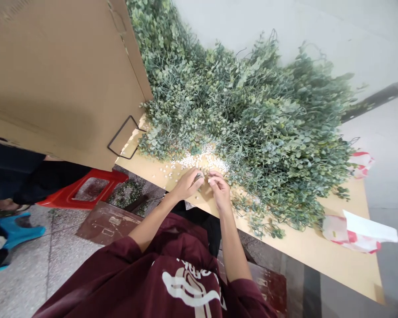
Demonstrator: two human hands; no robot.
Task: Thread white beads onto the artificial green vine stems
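Near the front edge of the table, my left hand [187, 183] is closed, thumb and fingers pinched around something small and greyish-green that I cannot make out. Close beside it on the right, my right hand [220, 191] pinches a tiny white piece [210, 179] at its fingertips. A loose pile of small white pieces [204, 160] lies just beyond both hands, some scattered to the left. Behind that pile rises a large heap of green leafy artificial-looking sprigs [252, 115], tangled together and reaching toward the right end of the table.
A big cardboard box [63, 79] stands at the left, with a dark wire frame [123, 138] by its lower corner. Red-and-white plastic packaging [354, 232] lies at the table's [345, 269] right. A red stool [86, 190] and another person's dark clothing [16, 172] are at left.
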